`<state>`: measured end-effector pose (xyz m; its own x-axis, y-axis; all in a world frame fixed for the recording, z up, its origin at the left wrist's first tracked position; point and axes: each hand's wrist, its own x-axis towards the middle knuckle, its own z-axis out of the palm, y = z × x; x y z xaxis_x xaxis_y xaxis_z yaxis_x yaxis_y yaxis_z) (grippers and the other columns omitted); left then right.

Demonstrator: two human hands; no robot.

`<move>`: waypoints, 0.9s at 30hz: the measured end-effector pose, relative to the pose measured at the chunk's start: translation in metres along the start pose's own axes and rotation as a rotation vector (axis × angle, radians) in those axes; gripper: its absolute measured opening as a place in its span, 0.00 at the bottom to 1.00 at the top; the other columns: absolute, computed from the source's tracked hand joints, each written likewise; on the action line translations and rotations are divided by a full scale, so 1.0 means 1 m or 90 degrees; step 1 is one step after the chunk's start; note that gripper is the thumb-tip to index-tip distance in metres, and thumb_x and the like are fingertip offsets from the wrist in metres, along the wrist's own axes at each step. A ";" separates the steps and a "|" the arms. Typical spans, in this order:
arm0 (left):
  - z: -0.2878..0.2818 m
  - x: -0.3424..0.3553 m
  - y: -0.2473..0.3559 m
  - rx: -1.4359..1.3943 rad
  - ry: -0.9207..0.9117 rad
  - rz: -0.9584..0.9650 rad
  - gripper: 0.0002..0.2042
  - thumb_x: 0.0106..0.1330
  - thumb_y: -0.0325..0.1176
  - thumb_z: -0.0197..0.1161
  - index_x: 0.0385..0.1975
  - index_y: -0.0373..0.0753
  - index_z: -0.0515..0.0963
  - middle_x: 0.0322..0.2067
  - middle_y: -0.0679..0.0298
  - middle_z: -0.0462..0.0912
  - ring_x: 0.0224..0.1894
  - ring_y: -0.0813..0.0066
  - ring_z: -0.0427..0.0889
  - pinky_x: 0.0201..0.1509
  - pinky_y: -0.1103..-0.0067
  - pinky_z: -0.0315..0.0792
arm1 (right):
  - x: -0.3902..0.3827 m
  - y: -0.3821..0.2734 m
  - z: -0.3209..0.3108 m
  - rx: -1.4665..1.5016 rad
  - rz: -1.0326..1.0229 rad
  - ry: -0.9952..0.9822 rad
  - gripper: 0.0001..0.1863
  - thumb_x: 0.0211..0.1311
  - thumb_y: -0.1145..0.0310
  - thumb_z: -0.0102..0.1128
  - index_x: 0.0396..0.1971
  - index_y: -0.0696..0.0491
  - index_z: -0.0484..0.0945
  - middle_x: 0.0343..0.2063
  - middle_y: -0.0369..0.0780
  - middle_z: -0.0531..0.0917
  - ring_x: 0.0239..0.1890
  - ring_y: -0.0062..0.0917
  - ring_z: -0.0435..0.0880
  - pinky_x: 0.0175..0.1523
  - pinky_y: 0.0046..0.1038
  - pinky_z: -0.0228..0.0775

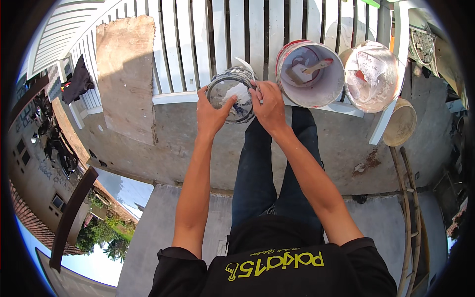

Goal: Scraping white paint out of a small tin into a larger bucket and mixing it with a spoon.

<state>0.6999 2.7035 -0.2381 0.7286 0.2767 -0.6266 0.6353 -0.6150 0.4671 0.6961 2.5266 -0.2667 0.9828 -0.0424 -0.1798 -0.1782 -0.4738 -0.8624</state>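
Note:
A small round bucket (pixel 221 85) with a dark, paint-spattered rim sits near the front edge of a white slatted bench, with whitish material (pixel 236 93) on its top or inside. My left hand (pixel 210 111) grips its left side, thumb over the top. My right hand (pixel 267 105) is at its right rim, fingers bent; whether they hold the rim or the thin pale strip (pixel 243 63) rising there, I cannot make out. To the right, a larger bucket (pixel 309 94) holds a brush (pixel 316 67) and a smaller container, beside another whitish, smeared bucket (pixel 376 96).
A worn board (pixel 123 74) lies over the slats (pixel 237 24) at left, near a dark cloth (pixel 79 79). A round container (pixel 398 126) and a bamboo ladder (pixel 403 193) are at right. My legs are on a concrete floor (pixel 188 158). Motorbikes (pixel 57 146) stand far left.

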 end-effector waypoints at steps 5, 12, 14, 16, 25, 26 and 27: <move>0.002 0.014 -0.004 0.091 0.028 0.091 0.49 0.53 0.53 0.75 0.68 0.32 0.57 0.61 0.34 0.66 0.65 0.39 0.66 0.67 0.57 0.63 | 0.005 0.005 0.012 -0.021 -0.075 0.085 0.07 0.58 0.76 0.62 0.36 0.59 0.77 0.35 0.45 0.83 0.37 0.43 0.79 0.43 0.40 0.69; -0.006 0.026 0.029 0.298 -0.094 0.357 0.45 0.50 0.46 0.78 0.71 0.62 0.61 0.68 0.39 0.56 0.71 0.36 0.54 0.66 0.47 0.62 | 0.014 -0.007 0.001 0.041 0.096 -0.016 0.12 0.60 0.74 0.61 0.24 0.57 0.65 0.34 0.46 0.84 0.34 0.43 0.78 0.41 0.41 0.68; -0.003 0.024 0.040 0.302 -0.146 0.316 0.45 0.48 0.45 0.79 0.69 0.67 0.62 0.69 0.41 0.54 0.71 0.36 0.52 0.65 0.43 0.62 | 0.012 -0.005 -0.002 0.052 0.101 -0.018 0.11 0.60 0.74 0.60 0.26 0.58 0.66 0.34 0.47 0.84 0.34 0.44 0.79 0.40 0.42 0.69; -0.004 0.026 0.042 0.328 -0.172 0.294 0.48 0.44 0.42 0.82 0.69 0.67 0.63 0.70 0.43 0.50 0.72 0.34 0.49 0.60 0.35 0.62 | 0.009 -0.007 -0.002 0.100 0.158 -0.006 0.10 0.61 0.74 0.59 0.27 0.59 0.67 0.33 0.48 0.84 0.34 0.45 0.81 0.40 0.42 0.70; 0.006 0.004 0.030 0.294 -0.123 0.312 0.46 0.46 0.38 0.81 0.68 0.65 0.64 0.68 0.44 0.49 0.72 0.30 0.46 0.56 0.27 0.60 | -0.011 -0.008 -0.007 0.114 0.182 -0.008 0.10 0.61 0.74 0.60 0.27 0.59 0.67 0.34 0.48 0.84 0.34 0.45 0.82 0.40 0.42 0.71; 0.007 0.002 0.028 0.295 -0.125 0.313 0.46 0.46 0.38 0.81 0.68 0.65 0.64 0.68 0.44 0.49 0.72 0.30 0.46 0.56 0.27 0.60 | -0.015 -0.008 -0.006 0.114 0.184 -0.006 0.10 0.61 0.74 0.60 0.27 0.59 0.67 0.34 0.48 0.84 0.34 0.45 0.82 0.40 0.42 0.71; 0.007 0.001 0.027 0.293 -0.126 0.311 0.46 0.46 0.37 0.81 0.68 0.64 0.64 0.69 0.44 0.48 0.72 0.29 0.45 0.56 0.26 0.60 | -0.017 -0.009 -0.004 0.096 0.145 0.003 0.14 0.61 0.75 0.62 0.25 0.58 0.64 0.36 0.48 0.85 0.35 0.41 0.84 0.41 0.38 0.73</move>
<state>0.7156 2.6820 -0.2307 0.8153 -0.2244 -0.5338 0.0416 -0.8968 0.4405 0.6810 2.5276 -0.2542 0.9164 -0.1377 -0.3758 -0.4003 -0.3150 -0.8606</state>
